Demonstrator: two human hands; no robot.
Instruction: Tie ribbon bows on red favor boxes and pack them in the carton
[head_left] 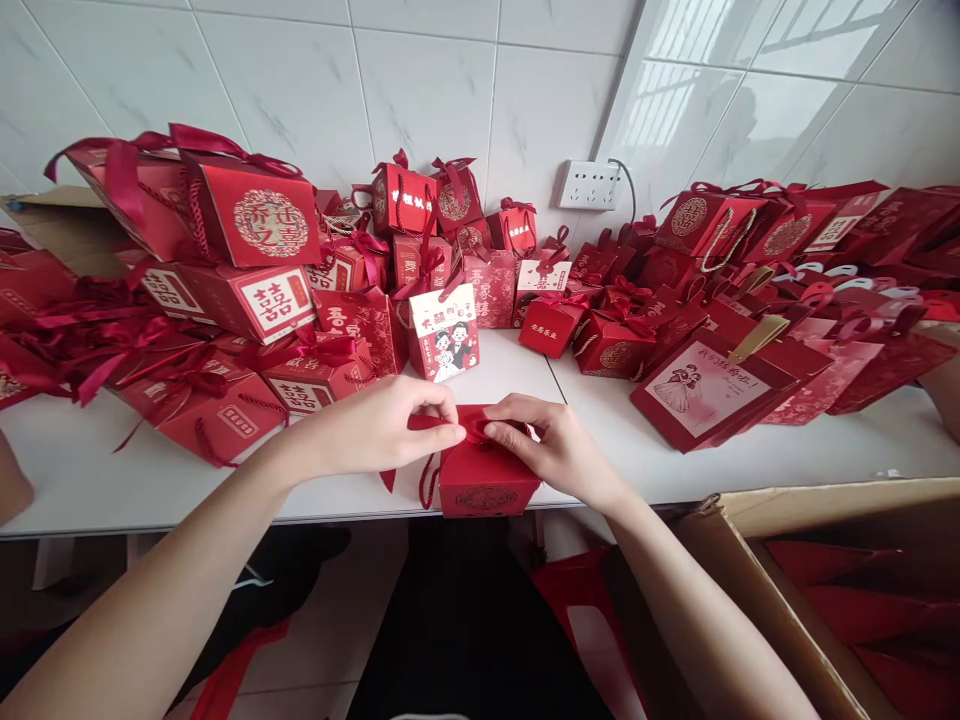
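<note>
A small red gift box (489, 490) with a dark round emblem on its front stands at the table's front edge, straight before me. On its top lies a red ribbon (475, 430), gathered in a bow or knot whose exact form is partly covered by my fingers. My left hand (379, 425) pinches the ribbon from the left between thumb and forefinger. From the right, my right hand (551, 440) does the same, thumb and fingers closed at the bow. A twisted cord handle (429, 482) hangs at the box's left side, and a ribbon tail dangles below my left hand.
Several red gift boxes (259, 220) are stacked at the left. More boxes and bags (705, 390) crowd the right and back. A white box with a cartoon couple (444, 335) stands ahead. A power strip (595, 186) is on the wall. An open carton (832, 495) sits lower right.
</note>
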